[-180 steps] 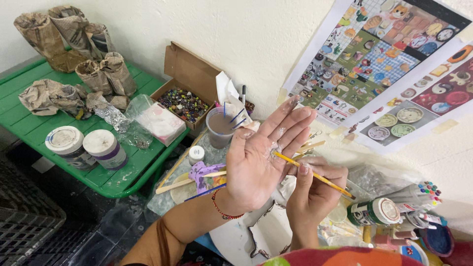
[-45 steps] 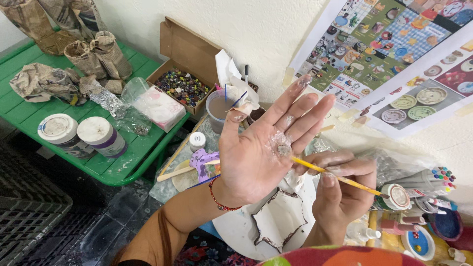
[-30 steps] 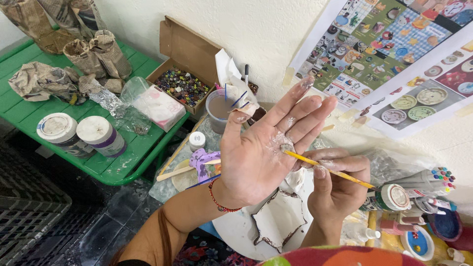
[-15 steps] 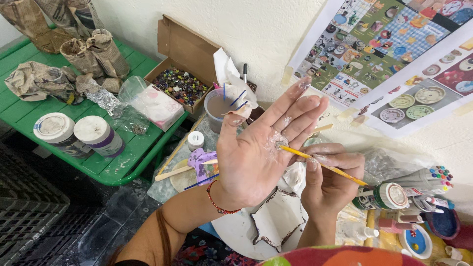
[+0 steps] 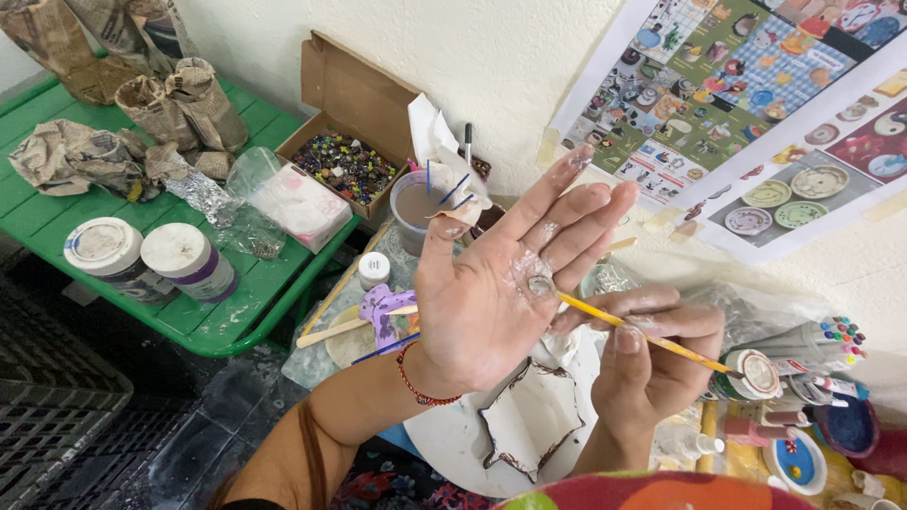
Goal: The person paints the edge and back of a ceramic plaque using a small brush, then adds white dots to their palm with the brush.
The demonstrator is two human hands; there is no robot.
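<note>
My left hand [image 5: 501, 283] is raised palm up with its fingers spread, and whitish paint is smeared over the palm and fingers. My right hand [image 5: 652, 354] grips a thin yellow paintbrush [image 5: 642, 331], whose tip touches the palm of my left hand near the base of the fingers. A red beaded bracelet [image 5: 420, 382] circles my left wrist. Below both hands lies a white star-shaped ceramic piece [image 5: 534, 425] with dark edges on a round white board [image 5: 444, 444].
A green table [image 5: 236, 312] at left carries two white-lidded jars [image 5: 142, 255], crumpled newspaper wads and a cardboard box of beads [image 5: 350, 165]. A cup of murky water [image 5: 420, 208] holds brushes. Paint pots and tubes [image 5: 803, 378] crowd the right. A picture poster [image 5: 756, 113] hangs on the wall.
The brush tip has kept dabbing at my left palm, shifting slightly. My right hand has moved a little, while my left hand has stayed raised and spread.
</note>
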